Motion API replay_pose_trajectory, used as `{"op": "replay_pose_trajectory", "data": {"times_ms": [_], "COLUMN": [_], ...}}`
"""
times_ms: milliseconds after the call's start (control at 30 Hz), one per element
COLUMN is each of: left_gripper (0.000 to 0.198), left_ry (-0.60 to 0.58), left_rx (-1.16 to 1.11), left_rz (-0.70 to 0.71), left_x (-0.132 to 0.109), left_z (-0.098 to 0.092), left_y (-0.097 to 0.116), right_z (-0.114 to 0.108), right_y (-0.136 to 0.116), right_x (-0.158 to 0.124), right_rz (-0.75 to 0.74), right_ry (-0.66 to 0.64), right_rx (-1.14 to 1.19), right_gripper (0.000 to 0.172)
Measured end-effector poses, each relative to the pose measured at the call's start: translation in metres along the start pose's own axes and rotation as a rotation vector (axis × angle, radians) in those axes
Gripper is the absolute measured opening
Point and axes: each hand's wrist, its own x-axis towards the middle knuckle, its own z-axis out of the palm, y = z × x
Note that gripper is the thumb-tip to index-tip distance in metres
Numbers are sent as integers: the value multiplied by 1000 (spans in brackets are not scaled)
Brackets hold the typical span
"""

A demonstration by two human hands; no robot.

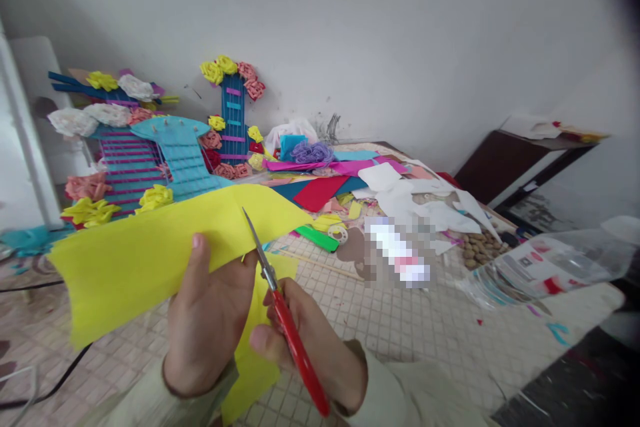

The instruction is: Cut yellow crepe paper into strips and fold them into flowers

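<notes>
My left hand [210, 313] is closed on a long folded strip of yellow crepe paper [150, 247], the thumb lying over its front and the fingers behind it. In my right hand [310, 333] is a pair of scissors [295, 340] with red handles. Their blades reach up to the lower edge of the strip near its right part, and one blade lies across its front. Whether the blades are fully closed I cannot make out. A second yellow piece [255, 360] hangs or lies below, between my wrists.
Decorated blue craft pieces [185, 153] with paper flowers lean against the wall. Coloured sheets, purple yarn [313, 153], white scraps [420, 200], a green cutter [317, 238] and a stick lie on the tiled-pattern table [400, 333]. A clear plastic bottle [555, 260] lies at the right, beside several brown pebbles [480, 250].
</notes>
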Motion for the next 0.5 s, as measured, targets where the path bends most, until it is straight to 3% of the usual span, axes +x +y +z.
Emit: {"op": "replay_pose_trajectory", "data": {"times_ms": [300, 500], "left_gripper": [28, 26], "left_ry": [18, 12], "left_rx": [-22, 22], "left_rz": [-38, 18], "left_x": [2, 2], "left_z": [-1, 0], "left_y": [1, 0], "right_z": [-1, -2], "right_y": [-3, -3], "right_x": [1, 2], "right_rz": [3, -10], "right_ry": [10, 31], "right_rx": [-47, -87], "right_gripper": [40, 39]}}
